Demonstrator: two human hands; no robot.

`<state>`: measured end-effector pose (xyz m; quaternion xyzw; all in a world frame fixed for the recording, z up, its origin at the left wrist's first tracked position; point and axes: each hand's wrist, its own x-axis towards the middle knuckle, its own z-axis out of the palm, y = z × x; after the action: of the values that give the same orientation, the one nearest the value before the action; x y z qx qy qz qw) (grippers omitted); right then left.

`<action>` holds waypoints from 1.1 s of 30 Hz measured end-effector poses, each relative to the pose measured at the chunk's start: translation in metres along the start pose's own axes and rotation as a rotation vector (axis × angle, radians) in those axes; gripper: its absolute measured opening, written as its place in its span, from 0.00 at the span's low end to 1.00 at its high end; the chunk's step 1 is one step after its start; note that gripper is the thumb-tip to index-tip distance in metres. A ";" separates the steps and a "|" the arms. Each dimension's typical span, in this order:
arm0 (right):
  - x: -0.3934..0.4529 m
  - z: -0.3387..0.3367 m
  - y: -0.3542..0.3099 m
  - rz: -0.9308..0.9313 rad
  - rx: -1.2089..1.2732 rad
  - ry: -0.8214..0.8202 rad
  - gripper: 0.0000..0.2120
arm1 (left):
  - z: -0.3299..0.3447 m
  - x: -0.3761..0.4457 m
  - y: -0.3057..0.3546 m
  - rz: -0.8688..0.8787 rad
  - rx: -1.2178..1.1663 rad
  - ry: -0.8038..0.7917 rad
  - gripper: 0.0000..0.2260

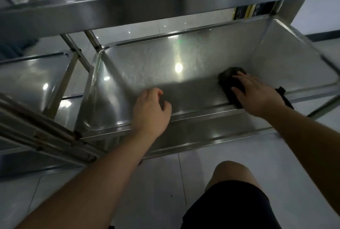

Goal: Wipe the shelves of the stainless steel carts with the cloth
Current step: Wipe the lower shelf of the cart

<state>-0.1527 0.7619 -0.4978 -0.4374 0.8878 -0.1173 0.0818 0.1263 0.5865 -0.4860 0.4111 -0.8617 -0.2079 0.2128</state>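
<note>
Two steel carts stand side by side: the nearer, right-hand cart (184,74) with its deep tray shelf, and a second cart (33,76) to the left. One dark cloth (230,81) lies in the right part of the tray, against its near wall. The right hand (255,94) presses flat on the cloth, fingers spread. The left hand (150,111) rests over the tray's near rim, fingers loosely curled, apparently holding nothing. One upper shelf (147,6) crosses above.

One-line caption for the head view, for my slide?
Right hand presses dark cloth on lower cart shelf; left hand rests on its front rim.
</note>
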 end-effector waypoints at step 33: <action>0.075 -0.030 0.145 0.446 0.085 0.164 0.30 | 0.051 0.012 0.044 -0.053 0.383 -0.124 0.23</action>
<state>-0.3151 0.7916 -0.5126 -0.2156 0.9604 -0.1689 0.0514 0.0643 0.6121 -0.5023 0.4528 -0.8859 -0.0708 0.0718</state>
